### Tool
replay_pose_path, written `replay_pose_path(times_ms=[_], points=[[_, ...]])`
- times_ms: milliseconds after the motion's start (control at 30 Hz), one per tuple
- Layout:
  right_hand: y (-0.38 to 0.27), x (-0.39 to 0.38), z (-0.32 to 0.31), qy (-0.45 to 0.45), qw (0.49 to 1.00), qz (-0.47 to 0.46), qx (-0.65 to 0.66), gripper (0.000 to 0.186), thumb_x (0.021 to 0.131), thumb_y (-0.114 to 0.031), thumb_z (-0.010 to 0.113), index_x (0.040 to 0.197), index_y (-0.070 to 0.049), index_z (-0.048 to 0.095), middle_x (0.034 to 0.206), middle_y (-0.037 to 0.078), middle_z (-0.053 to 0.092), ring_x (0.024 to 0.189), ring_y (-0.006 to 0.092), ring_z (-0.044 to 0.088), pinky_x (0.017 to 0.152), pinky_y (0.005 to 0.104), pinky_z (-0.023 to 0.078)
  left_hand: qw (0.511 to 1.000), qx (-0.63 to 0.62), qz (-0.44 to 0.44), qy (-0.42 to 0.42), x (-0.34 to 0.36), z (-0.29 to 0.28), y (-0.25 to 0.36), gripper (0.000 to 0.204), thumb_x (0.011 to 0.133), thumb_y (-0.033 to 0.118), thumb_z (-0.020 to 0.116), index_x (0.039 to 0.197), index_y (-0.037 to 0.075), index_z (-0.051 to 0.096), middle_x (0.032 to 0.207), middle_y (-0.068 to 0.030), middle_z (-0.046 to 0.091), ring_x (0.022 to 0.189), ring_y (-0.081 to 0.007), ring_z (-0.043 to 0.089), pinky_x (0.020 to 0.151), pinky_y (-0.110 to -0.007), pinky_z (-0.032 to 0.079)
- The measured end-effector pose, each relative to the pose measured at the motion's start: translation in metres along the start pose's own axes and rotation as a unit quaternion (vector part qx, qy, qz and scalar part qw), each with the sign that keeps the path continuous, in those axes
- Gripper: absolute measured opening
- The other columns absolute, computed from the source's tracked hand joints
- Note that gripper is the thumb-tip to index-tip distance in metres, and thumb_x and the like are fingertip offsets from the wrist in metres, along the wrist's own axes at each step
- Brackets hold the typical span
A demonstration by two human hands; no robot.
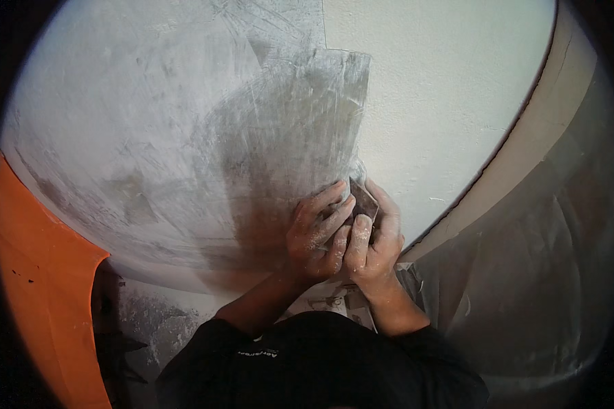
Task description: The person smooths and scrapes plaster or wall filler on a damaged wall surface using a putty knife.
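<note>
My two hands meet low against a large wall surface, both dusted with white powder. My right hand (381, 242) is closed round a small dark flat piece with a pale edge (364, 199), its thumb in front and fingers behind. The exact kind of this piece cannot be made out. My left hand (317, 232) is closed too, its fingertips pressed together at the piece's left side. Behind the hands, a rough grey patch (293, 123) borders a smoother white layer (443, 102) along an upright, uneven edge.
An orange sheet (44, 286) hangs at the left. On the right, beyond a dark jagged crack (484, 167), runs a beige strip (525, 143), then a grey plastic-like sheet (532, 273). Below, the floor (160, 327) is spattered white.
</note>
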State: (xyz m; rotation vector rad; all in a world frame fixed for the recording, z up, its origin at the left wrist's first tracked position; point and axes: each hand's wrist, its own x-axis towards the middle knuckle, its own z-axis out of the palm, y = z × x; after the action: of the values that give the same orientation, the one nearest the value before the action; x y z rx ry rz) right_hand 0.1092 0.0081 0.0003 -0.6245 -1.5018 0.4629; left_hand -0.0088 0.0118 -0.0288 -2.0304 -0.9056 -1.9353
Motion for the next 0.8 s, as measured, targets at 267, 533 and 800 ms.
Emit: replay_pose_path(times_ms=[267,533,800], points=[[0.025,0.006,0.006,0.068,0.973,-0.190,-0.111,0.032,0.090,0.001,0.056,0.120,0.013,0.056,0.112,0.020,0.053,0.088,0.0194,0.063,0.073,0.0254,0.052,0.996,-0.074,0.049,-0.029,0.010,-0.007,0.001,0.046,0.083,0.017,0.054,0.119,-0.013,0.058,0.127,-0.0303,0.055,0.113,-0.0428,0.057,0.100,-0.047,0.043],[0.038,0.001,0.017,0.086,0.975,-0.176,-0.102,0.038,0.085,0.002,0.061,0.122,0.008,0.061,0.111,0.016,0.046,0.084,0.0188,0.058,0.070,0.0269,0.050,0.989,-0.145,0.025,-0.024,0.011,0.010,0.005,0.056,0.091,0.031,0.051,0.123,-0.015,0.053,0.131,-0.0336,0.050,0.120,-0.0453,0.052,0.103,-0.049,0.040],[0.036,0.003,0.022,0.105,0.970,-0.175,-0.130,0.041,0.085,-0.010,0.065,0.122,0.006,0.063,0.101,0.015,0.052,0.089,0.0232,0.057,0.071,0.0278,0.050,0.991,-0.103,0.084,-0.007,0.011,0.013,-0.007,0.053,0.089,0.027,0.055,0.121,-0.015,0.054,0.129,-0.0327,0.051,0.118,-0.0452,0.054,0.102,-0.049,0.042]])
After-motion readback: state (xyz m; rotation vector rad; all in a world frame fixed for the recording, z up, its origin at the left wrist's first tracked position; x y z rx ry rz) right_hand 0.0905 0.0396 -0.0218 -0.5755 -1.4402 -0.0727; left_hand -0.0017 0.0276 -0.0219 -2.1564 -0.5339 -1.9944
